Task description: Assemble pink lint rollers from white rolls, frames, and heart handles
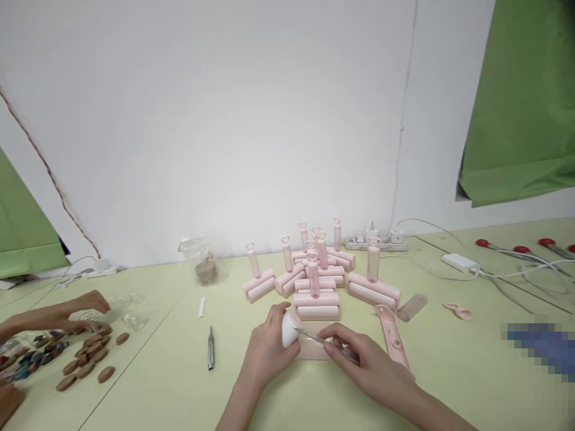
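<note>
My left hand (272, 341) is closed around a white roller piece (290, 330) with a rounded end, held just above the table. My right hand (359, 359) pinches a slim, pointed metal tool (312, 336), its tip at the white piece; its exact kind is unclear. Beneath the tool lies a translucent pink body (314, 350), partly covered by both hands. To the right of my right hand rests a long pink shell (394, 341) with a round hole. Directly behind my hands, several pink hair-remover rollers (318, 306) stand with heart-looped handles upright.
Near the rollers lie a translucent pink handle (412, 307) and a small pink part (458, 311). Left are a metal pen-like tool (211, 348), a white strip (202, 307) and a plastic bag (204, 266). Another person's hand (76, 311) hovers by brown discs (92, 347). Cables trail right.
</note>
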### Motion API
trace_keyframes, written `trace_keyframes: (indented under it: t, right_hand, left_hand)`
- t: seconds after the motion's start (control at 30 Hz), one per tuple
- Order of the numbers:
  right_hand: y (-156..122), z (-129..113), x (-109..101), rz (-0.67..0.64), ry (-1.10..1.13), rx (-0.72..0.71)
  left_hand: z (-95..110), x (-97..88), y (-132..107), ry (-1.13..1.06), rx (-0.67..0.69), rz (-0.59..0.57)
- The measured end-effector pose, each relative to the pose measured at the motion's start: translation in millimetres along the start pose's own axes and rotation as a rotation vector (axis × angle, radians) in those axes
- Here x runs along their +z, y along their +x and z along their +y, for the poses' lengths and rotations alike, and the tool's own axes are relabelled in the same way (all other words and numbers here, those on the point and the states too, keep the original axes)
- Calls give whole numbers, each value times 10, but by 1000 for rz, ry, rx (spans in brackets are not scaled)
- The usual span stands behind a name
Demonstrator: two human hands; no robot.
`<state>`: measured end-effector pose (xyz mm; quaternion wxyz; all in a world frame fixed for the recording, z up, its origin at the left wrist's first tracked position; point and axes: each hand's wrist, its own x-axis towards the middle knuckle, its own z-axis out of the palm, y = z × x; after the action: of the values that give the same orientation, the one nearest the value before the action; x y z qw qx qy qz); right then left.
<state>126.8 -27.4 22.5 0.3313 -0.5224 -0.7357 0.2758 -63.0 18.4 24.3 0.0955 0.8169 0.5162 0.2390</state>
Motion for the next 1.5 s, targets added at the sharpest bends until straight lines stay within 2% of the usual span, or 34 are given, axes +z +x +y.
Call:
trace_keyframes:
  t: [0.17, 0.47, 0.67, 0.9, 1.07, 1.17, 1.27, 1.33, 1.4, 1.5]
  right_hand:
    - [-28, -15, 8, 14, 26, 4]
    - [-27, -41, -25, 12, 43, 77]
    - [-31, 44, 26, 7, -49, 84]
    - [39, 156, 21, -23, 3, 76]
    - [88, 149, -126, 56, 174, 105]
    - [132, 94, -250, 160, 345, 23]
    - [203, -8, -361, 295, 489, -75]
    - [254, -102, -406, 350, 565, -97]
    - [296, -199, -416, 353, 592, -128]
    - [345, -305, -369, 231, 462, -207]
  left_hand:
    - [19, 8, -9, 135, 38, -26]
    - [-26, -1, -5, 230, 19, -11]
    - [-22, -6, -18, 403, 42, -93]
    - [-23, -92, -43, 466, 30, -130]
    - [-35, -202, -57, 281, -44, -89]
    - [26, -222, -70, 59, -49, -33]
    - [108, -180, -83, -165, -13, 40]
    - [148, -131, -81, -286, 62, 76]
    - [167, -82, -68, -393, 149, 105]
    - [156, -20, -40, -510, 200, 142]
